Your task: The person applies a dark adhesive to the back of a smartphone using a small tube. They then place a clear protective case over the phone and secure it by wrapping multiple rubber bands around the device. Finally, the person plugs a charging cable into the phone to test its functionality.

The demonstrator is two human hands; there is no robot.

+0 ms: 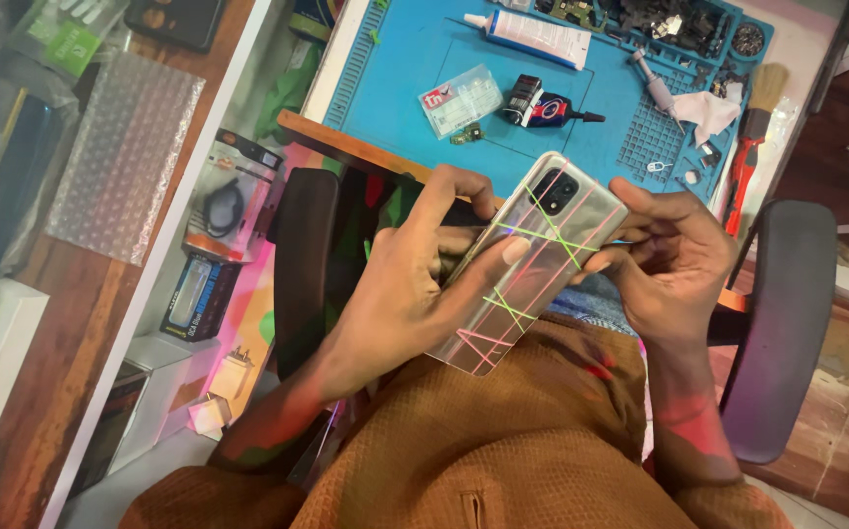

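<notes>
At the centre of the frame, my left hand [400, 284] and right hand [664, 260] gripped the phone [532, 260], its long axis slanting toward the upper right.

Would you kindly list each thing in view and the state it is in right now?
Phone: back side up, tilted, held in both hands above the lap.
Left hand: gripping the phone's left edge.
Right hand: gripping the phone's right edge.
Glue tube: lying flat on the blue mat, capped.
Brush: lying at the mat's right edge.
</notes>
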